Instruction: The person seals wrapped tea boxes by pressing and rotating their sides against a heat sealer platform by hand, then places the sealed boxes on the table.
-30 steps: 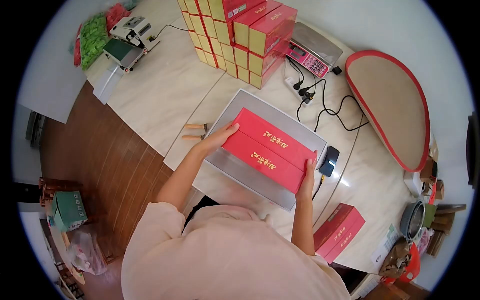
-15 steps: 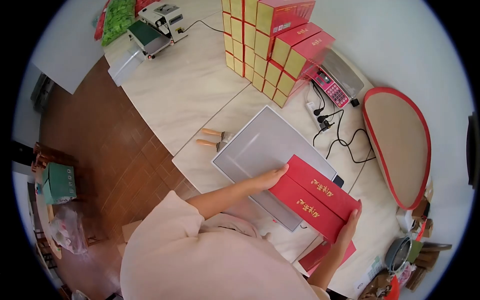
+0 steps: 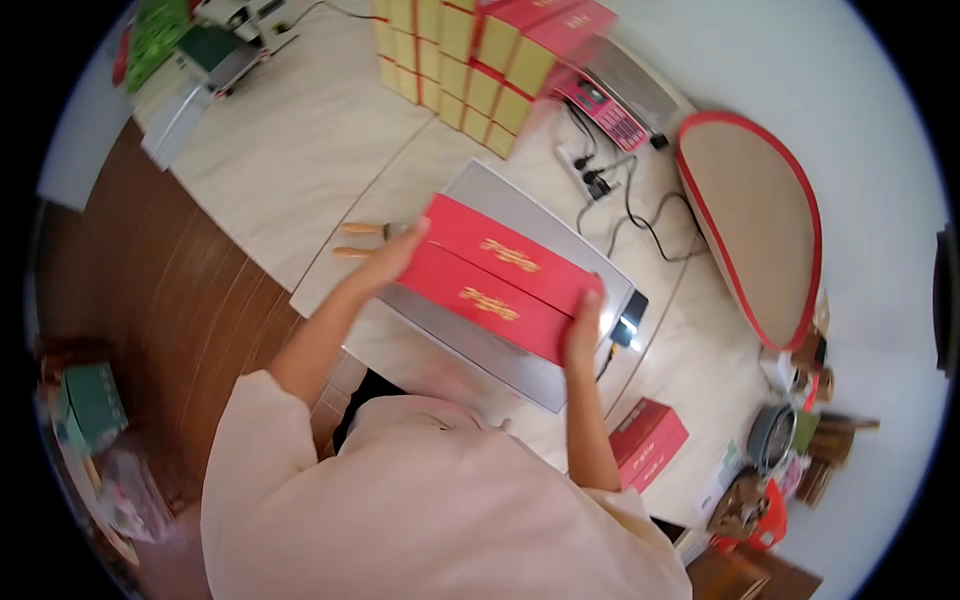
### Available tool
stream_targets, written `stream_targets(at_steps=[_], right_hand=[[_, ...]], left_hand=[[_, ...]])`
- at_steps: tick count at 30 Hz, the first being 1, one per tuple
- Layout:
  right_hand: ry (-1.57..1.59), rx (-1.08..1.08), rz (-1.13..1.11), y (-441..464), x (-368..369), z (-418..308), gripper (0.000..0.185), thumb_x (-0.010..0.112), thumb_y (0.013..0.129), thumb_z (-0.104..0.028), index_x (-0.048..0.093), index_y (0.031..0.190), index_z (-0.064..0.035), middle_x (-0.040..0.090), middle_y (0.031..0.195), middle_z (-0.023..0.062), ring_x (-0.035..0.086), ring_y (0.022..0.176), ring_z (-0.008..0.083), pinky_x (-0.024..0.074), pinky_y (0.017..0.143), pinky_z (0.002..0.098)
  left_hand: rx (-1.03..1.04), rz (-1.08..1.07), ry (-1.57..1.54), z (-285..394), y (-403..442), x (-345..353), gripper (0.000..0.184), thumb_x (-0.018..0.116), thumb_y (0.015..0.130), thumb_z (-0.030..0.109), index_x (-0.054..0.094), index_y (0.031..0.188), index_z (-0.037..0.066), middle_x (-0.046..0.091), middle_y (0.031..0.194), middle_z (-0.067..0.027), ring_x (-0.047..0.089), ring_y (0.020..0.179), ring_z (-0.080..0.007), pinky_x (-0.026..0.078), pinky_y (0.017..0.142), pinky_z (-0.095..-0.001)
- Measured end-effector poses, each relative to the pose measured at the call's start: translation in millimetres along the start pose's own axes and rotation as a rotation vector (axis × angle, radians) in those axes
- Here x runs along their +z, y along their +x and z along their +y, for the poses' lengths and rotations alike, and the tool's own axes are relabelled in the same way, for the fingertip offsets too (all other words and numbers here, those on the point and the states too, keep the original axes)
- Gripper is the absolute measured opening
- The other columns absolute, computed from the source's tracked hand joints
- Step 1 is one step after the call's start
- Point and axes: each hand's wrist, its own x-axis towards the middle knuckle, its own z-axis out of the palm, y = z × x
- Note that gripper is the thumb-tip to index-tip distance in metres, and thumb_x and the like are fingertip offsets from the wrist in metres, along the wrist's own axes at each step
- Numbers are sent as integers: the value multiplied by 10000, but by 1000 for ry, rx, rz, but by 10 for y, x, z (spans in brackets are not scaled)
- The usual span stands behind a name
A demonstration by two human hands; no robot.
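Note:
Two red boxes with gold writing [image 3: 500, 278] lie side by side between my hands, above a grey panel with a pale rim [image 3: 470, 348]. My left hand [image 3: 402, 252] grips their left end. At the right end, my right hand [image 3: 582, 325] has its fingers wrapped round the edge. The undersides of the boxes are hidden. Two wooden-handled brushes [image 3: 362, 240] lie left of the panel. A dark phone [image 3: 630, 318] is at its right corner.
Red and gold boxes [image 3: 455, 70] are stacked at the back, beside a pink scale [image 3: 610, 112] and tangled cables [image 3: 640, 215]. A red-rimmed tray [image 3: 755, 220] leans on the wall. Another red box [image 3: 648, 440] sits at the right front; a sealing machine [image 3: 222, 50] stands back left.
Since half a second ago, the red boxes and both hands have shifted left and back, over the panel again. The view has swung too, uncovering the box at the right front.

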Motion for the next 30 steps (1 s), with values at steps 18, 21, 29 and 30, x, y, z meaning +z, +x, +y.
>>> stream_targets(at_steps=[18,21,29,30], right_hand=[[46,48,85,-151,-72,-19,502,304,1017,-363,375,1347,9,481,1309,239,454,1238,361,338,1036,389],[-61,-5,152,-217,-388,94,501,312,1016,-369,395,1333,9,508,1275,227,474,1219,337,347,1025,364],[-68,89,181,-397,-808,30,487,340,1008,-363,399,1323,4,532,1243,215,500,1182,323,370,993,355],[-170,93,214,-395,-769,21,486,339,1007,-361,387,1327,2,528,1240,236,498,1181,350,376,984,375]], left_hand=[[-92,0,-3,564,-269,121,690,322,982,532,414,1352,-43,500,1337,-130,475,1220,-188,340,1043,-311],[-109,22,30,275,-182,422,725,319,975,550,390,1367,-55,426,1399,-155,403,1287,-213,282,1081,-321],[-63,-121,89,374,-238,872,739,292,978,554,363,1384,-60,385,1433,-166,350,1330,-234,248,1099,-329],[-66,-113,122,348,-235,847,739,296,977,554,366,1383,-59,387,1433,-166,352,1330,-231,250,1098,-331]])
